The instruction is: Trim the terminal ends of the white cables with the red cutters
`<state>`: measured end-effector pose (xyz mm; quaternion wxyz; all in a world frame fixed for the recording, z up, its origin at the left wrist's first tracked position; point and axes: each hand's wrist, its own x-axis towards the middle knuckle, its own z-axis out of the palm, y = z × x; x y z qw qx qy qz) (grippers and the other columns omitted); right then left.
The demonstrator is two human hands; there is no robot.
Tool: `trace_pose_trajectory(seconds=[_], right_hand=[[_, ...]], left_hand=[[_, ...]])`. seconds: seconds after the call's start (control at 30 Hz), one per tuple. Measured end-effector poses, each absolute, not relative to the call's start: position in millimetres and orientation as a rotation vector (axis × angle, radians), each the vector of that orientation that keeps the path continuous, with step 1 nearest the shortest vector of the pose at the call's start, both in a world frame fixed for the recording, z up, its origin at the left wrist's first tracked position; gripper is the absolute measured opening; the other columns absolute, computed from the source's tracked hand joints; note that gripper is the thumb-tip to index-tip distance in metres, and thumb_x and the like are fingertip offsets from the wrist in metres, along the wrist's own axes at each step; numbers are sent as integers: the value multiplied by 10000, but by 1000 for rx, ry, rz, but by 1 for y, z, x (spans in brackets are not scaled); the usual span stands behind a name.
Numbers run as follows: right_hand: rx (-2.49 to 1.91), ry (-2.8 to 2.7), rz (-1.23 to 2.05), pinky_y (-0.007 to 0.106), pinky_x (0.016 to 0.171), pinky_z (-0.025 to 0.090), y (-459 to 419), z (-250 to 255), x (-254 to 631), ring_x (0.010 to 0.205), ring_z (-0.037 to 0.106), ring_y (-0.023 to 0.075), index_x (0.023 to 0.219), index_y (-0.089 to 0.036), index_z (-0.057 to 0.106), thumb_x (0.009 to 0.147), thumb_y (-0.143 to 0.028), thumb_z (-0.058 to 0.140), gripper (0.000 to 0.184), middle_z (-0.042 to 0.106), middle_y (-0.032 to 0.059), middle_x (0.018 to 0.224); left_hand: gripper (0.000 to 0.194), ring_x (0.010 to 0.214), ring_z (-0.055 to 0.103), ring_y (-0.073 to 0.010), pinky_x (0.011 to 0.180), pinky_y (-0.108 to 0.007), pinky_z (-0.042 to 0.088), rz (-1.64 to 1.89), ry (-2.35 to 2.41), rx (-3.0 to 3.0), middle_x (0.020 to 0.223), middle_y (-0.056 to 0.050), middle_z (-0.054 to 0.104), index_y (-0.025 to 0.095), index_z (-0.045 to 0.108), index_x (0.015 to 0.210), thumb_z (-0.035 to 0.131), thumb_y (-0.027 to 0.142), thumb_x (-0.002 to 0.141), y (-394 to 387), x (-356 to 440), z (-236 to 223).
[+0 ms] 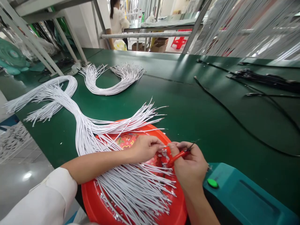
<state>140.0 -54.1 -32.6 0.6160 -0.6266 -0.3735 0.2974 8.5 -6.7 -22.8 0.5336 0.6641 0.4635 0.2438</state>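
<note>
My left hand (146, 148) is closed in a pinch on the end of a white wire, over a red basin (87, 195). Close against its fingertips, my right hand (188, 162) is closed around red-handled pliers (175, 158), whose dark tip sticks out past the fingers. Its thumb and forefinger meet at the same wire end. A thick bundle of white wires (138, 190) fans across the basin beneath my left forearm, and more wires (86, 132) drape over the basin's far rim. Small shiny metal pieces (164, 153) lie in the basin near my fingertips.
On the green table (178, 115) lie two curved white wire bundles (112, 90) and black cables (264, 78). A teal machine with a green button (212, 183) stands at right. Metal frames (145, 35) border the far edge; a person (118, 22) stands beyond. A green fan (12, 56) is at left.
</note>
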Motion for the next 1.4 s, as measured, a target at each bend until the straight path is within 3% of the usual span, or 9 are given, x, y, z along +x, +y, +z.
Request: trace_pose_trajectory(seconds=[0.23,0.8,1.07,1.4], right_hand=[[-1491,-942,604,283,628,497,-56,-34,140,653,605,148,740,-199,520,678,-291,668,185,618,2,709],[-1494,-968,646,288,642,492,-55,-31,141,665,592,143,762,-201,523,689,-290,661,180,609,-3,728],[-1652,-1155,781,240,501,428,-54,-27,150,520,498,120,772,-197,541,704,-404,616,231,546,-26,614],[-1721,-1479,859,228,448,377,-56,-22,143,466,496,125,734,-204,585,717,-412,545,213,563,-27,531]], left_hand=[[205,456,511,-79,489,-192,392,455,1092,1441,543,17,553,134,583,686,492,279,798,-8,10,-18],[192,563,509,-81,601,-199,408,492,1042,1405,564,14,556,130,553,618,514,211,788,-5,11,-15],[156,531,445,-57,535,-190,363,650,1098,1360,614,5,566,99,634,755,545,222,789,-1,10,-8],[195,656,581,-87,648,-204,465,686,1070,1353,754,-33,664,108,683,886,523,161,789,-2,10,-11]])
